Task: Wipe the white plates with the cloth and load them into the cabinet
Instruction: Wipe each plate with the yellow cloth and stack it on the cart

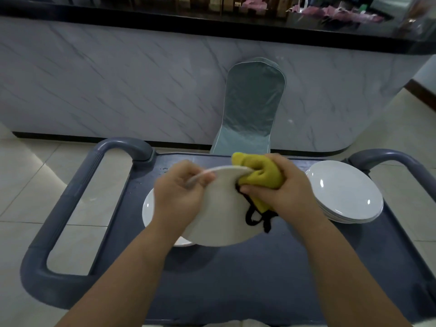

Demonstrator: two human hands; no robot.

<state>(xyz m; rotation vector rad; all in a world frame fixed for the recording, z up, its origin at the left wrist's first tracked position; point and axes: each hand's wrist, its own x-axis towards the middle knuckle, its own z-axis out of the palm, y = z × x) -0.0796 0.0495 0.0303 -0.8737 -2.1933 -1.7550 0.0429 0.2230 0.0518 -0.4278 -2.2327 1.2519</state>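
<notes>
Head view: left hand holds round plate; right hand grips crumpled cloth.

Lower plate mostly behind held plate.

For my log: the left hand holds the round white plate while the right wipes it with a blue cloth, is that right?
In the head view the cloth is yellow, not blue; left hand holds the round white plate, right hand wipes it.

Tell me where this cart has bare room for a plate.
The cart top is bare across its near half, nearer you than the held plate. The far half is crowded: left plate, right stack.
</notes>
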